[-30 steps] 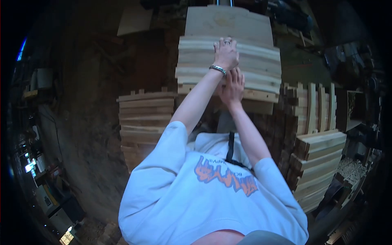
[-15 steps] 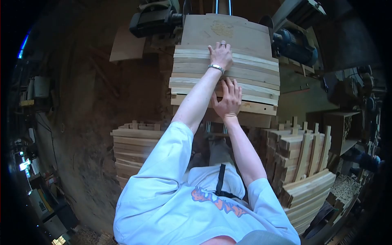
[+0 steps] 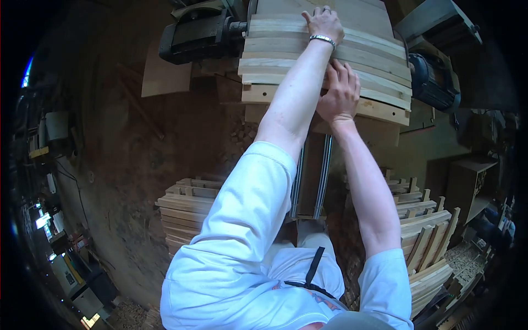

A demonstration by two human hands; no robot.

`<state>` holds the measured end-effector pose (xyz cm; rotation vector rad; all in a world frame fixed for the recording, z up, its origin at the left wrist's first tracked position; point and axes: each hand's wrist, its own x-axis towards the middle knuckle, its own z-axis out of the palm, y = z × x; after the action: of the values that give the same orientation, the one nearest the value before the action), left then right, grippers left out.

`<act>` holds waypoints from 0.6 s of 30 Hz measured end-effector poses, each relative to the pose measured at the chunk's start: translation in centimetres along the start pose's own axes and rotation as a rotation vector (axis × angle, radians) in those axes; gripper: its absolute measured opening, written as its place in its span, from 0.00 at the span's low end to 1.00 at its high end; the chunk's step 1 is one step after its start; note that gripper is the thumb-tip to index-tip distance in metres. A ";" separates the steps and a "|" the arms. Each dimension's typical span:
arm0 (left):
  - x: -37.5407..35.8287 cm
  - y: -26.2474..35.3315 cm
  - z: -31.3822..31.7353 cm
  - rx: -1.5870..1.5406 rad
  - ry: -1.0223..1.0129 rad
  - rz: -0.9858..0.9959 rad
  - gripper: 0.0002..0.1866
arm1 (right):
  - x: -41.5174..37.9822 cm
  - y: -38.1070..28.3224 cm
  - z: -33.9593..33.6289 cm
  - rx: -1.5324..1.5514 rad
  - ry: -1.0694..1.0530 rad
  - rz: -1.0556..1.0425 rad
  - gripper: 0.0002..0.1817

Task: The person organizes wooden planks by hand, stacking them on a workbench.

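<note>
A row of pale wooden strips (image 3: 275,47) lies side by side on a sliding board (image 3: 363,11). My left hand (image 3: 325,26), with a banded bracelet or watch at the wrist, rests on the far strips, thumb apart and fingers reaching past their far edge. Nearer to me, my right hand (image 3: 341,94) lies over the near strips with its fingers stretched out. Its palm is against a wooden front bar (image 3: 382,110) that has dark holes in it. The underside of each hand is hidden.
Motors stand on both sides of the board: a black motor (image 3: 198,37) at left, a blue motor (image 3: 434,81) at right. Two metal rails (image 3: 320,184) run beneath toward me. Stacked wood stands at left (image 3: 184,214) and at right (image 3: 429,236). A loose panel (image 3: 165,69) is at left.
The board with its strips has moved forward, away from me, between the motors, both hands going along on it. More of the rails shows now. My body leans farther forward.
</note>
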<state>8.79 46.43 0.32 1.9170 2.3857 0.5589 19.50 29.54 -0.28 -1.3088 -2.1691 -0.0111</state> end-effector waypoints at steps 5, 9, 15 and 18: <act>3.4 -0.4 1.1 0.026 -0.049 0.034 0.21 | 2.9 1.3 1.7 -0.035 0.040 -0.050 0.31; 5.1 -0.9 1.1 0.066 -0.031 0.077 0.21 | 5.2 2.1 3.2 -0.043 0.046 -0.068 0.33; 7.8 -0.9 -0.5 0.162 -0.114 0.121 0.24 | 8.6 3.2 5.6 -0.154 -0.046 0.041 0.45; 10.5 -1.7 2.3 0.110 0.018 0.063 0.25 | 10.2 3.6 6.7 -0.163 -0.161 0.092 0.49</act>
<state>5.20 56.66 -0.26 2.0463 2.4221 0.4586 15.77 41.57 -1.81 -1.5477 -2.2797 -0.0479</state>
